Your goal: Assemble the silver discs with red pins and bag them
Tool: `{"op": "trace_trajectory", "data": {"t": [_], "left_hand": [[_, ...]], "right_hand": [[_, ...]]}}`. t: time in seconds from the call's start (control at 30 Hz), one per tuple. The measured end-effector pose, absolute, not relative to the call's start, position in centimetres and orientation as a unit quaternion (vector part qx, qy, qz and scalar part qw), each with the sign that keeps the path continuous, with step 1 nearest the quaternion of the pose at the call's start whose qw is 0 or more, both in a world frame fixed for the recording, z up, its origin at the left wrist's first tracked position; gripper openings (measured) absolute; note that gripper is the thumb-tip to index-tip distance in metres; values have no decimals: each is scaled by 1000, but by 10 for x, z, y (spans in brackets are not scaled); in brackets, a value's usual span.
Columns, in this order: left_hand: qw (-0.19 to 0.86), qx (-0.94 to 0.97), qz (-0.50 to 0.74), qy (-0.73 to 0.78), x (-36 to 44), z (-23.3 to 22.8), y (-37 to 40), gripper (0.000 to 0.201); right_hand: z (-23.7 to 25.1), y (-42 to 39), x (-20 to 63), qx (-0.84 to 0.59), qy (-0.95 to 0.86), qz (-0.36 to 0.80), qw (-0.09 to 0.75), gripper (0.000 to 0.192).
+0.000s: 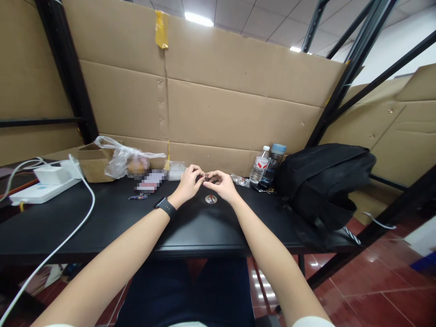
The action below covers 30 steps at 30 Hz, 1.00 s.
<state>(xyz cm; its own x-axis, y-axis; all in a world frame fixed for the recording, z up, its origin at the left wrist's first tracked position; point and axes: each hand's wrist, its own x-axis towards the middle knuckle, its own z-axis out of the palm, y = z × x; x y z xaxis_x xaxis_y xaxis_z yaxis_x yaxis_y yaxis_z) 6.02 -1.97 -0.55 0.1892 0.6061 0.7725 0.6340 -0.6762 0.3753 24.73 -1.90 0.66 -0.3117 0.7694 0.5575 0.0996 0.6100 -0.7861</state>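
Note:
My left hand (189, 182) and my right hand (220, 183) meet above the table, fingertips close together. Pinched between them is a small dark reddish piece (206, 178), mostly covered by the fingers and too small to name. Just below my right hand, a round silvery disc (211, 199) with something red at its centre lies on the black tabletop (204, 227). Whether the red part joins the piece in my fingers I cannot tell. A dark watch band circles my left wrist.
Behind my left hand lie a clear plastic packet (176, 170), a blurred-out packet (150, 180) and a tied plastic bag (127, 161). A power strip (44, 188) with a white cable is at left. A water bottle (259, 165), blue-lidded bottle (274, 163) and black backpack (320, 190) stand at right.

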Motion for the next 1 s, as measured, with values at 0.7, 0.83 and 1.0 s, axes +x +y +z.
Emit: {"op": "trace_trajectory", "data": {"t": [0.7,0.83,1.0], "left_hand": [[-1,-743,-509,-434,69,0,-33,15],[-8,-753,-502,-426,69,-1,-32,14],[-21,-751,-517,-411,67,-1,-29,19]], "right_hand": [[5,-12,251,-317,-751,335,472,41],[6,-12,253,-317,-769,301,466,32],[5,-9,255,-329,-797,237,448,21]]}}
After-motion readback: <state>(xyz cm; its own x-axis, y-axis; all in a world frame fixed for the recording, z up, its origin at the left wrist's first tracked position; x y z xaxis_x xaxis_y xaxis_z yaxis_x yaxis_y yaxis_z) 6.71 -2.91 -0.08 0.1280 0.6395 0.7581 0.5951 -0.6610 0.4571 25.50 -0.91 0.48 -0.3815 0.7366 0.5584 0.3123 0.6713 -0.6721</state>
